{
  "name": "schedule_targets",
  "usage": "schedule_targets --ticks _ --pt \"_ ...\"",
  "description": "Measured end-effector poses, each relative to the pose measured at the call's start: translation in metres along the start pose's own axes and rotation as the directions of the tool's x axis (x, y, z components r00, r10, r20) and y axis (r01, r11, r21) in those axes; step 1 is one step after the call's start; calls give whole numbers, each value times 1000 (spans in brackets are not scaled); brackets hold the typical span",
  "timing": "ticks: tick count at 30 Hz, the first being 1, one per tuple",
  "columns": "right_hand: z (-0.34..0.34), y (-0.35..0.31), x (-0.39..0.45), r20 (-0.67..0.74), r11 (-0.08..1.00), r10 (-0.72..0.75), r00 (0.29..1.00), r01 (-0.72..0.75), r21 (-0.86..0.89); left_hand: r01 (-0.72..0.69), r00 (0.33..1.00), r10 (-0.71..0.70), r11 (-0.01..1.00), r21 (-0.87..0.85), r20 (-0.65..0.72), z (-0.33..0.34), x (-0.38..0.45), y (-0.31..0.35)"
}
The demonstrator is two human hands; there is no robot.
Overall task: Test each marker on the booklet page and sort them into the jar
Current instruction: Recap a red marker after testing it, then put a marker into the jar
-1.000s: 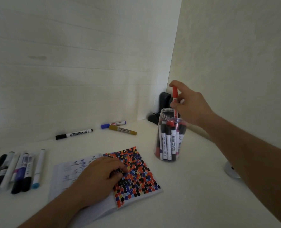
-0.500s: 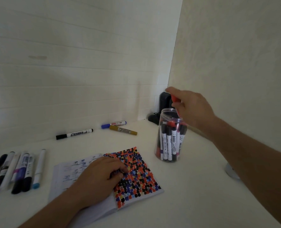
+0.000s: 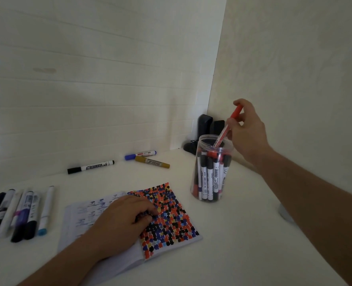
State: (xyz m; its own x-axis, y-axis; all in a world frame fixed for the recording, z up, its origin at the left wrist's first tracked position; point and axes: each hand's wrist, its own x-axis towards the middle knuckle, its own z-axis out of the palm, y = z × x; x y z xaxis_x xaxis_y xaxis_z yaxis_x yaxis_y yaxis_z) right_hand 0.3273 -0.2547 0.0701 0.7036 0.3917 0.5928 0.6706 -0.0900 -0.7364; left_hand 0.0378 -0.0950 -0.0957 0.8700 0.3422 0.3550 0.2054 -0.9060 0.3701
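- Head view: right hand [image 3: 248,132] pinches the red marker [image 3: 227,126] near its red cap end, thumb on one side and fingers on the other. Marker tilted, lower end just inside the mouth of the clear jar [image 3: 211,172], above the markers already standing there.
- Jar stands upright on the white table [image 3: 232,244], to the right of the booklet [image 3: 166,215] and apart from it. Packed fairly full; caps reach close to the rim.
- Risk 1: the tilted marker could land on a standing cap instead of in a gap, then jam or sit proud of the rim. Cause: crowded jar plus slanted entry.
- Risk 2: a sideways push from the marker or knuckles on the rim could tip or slide the jar. Nothing braces it; the other hand is busy elsewhere.
- Risk 3: a pinch that high gives weak control of the low end, so a release at this angle may let the marker flop against the wall or bounce out.
- Left hand [image 3: 121,221] rests on the booklet, fingers curled loosely onto the dotted page, holding it flat. If it lifts, the page may spring up; cannot tell how stiff the spine is.
- Row of markers [image 3: 20,211] at left, and a black marker [image 3: 90,167], blue marker [image 3: 140,154] and gold marker [image 3: 152,162] near the wall, lie loose. Round barrels could roll if the table gets bumped.
- Cannot tell whether the red marker's cap is fully seated.
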Motion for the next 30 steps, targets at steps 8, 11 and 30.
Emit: schedule_targets --ticks 8,11,30 --pt "-4 -6 -8 212 991 -81 974 102 -89 -19 1000 19 1000 0 -1 -1 1 2" --pt "-4 -8 -12 275 967 -96 957 155 -203 -24 1000 24 1000 1 4 -2 0 3" --pt "0 -3 -20 165 957 -138 977 174 -231 -9 1000 9 1000 -2 19 -4 0 7"
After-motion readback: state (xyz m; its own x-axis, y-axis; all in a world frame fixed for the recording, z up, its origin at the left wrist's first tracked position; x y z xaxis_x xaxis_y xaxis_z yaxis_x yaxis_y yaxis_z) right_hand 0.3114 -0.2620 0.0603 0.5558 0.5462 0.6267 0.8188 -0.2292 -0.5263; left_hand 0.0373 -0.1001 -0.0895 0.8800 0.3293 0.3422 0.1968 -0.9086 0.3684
